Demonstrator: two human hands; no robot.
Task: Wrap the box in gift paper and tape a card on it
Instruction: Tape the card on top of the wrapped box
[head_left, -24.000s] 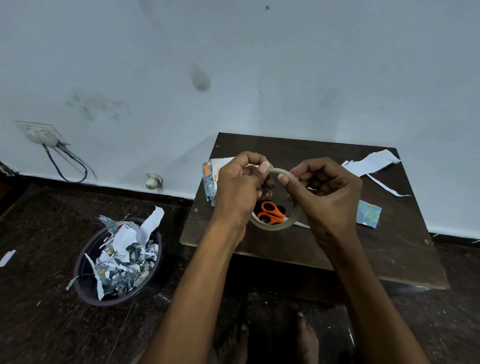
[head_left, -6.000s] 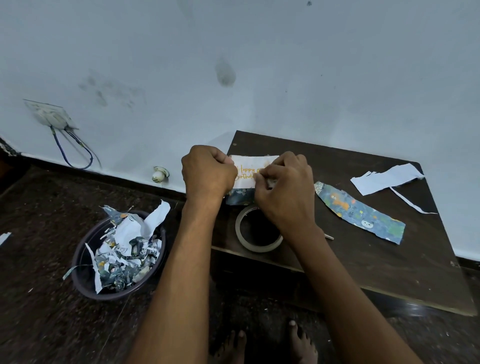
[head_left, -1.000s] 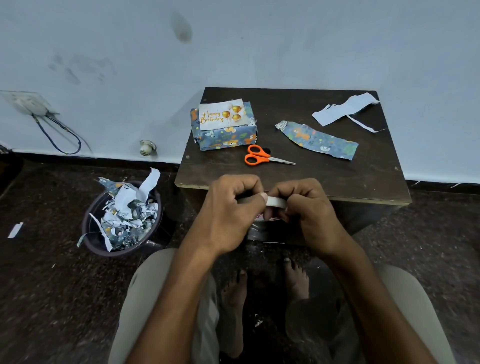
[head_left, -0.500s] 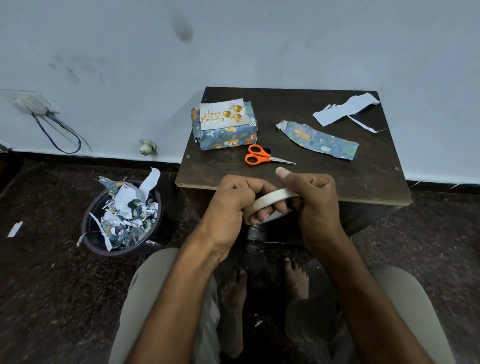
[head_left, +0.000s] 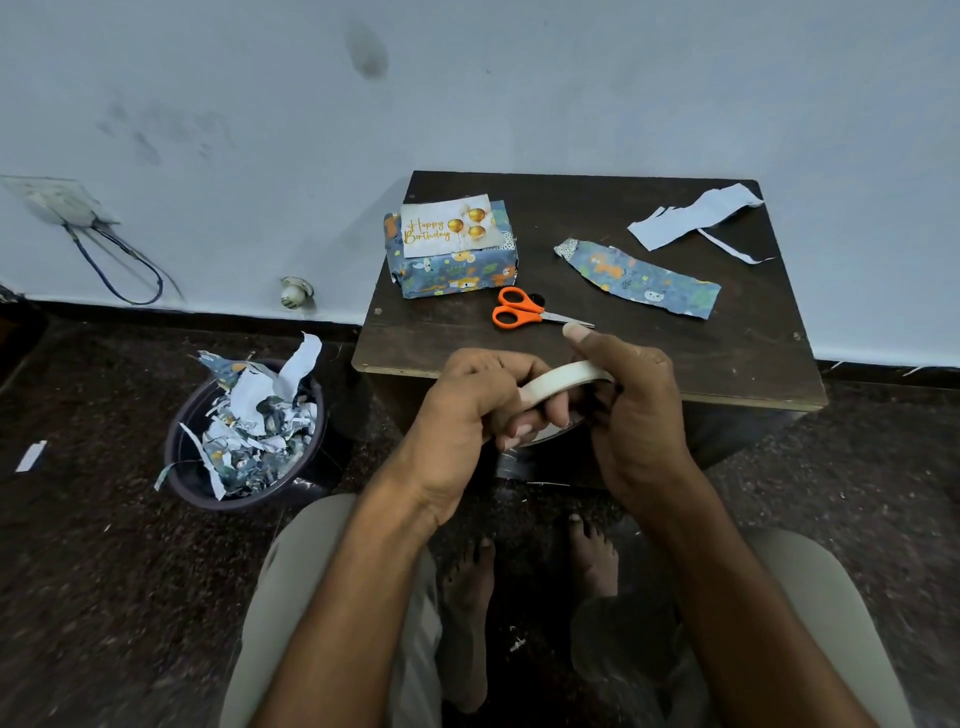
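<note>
Both hands hold the roll of tape (head_left: 563, 376) in front of the table's near edge: the left hand (head_left: 475, 410) curls its fingers round the ring's left side, and the right hand (head_left: 631, 410) grips its right side with the thumb raised straight. The tape is a thin, pale, flat ring, seen nearly edge-on and tilted up to the right.

On the dark, matte wooden table (head_left: 727, 353) the wrapped box (head_left: 457, 273) sits at the far left corner, a small rectangular block in blue paper printed with animals, its long axis running left to right. A white card (head_left: 449, 226) reading "Happy Birthday" with gold balloons lies flat on its top. Orange-handled scissors (head_left: 522, 310) lie just in front of the box, blades pointing right. A long strip of the same printed paper (head_left: 641, 278) and white paper scraps (head_left: 693, 215) lie to the right.

On the speckled floor at left, a round dark bin (head_left: 187, 467) is heaped with crumpled paper offcuts (head_left: 254, 421).
</note>
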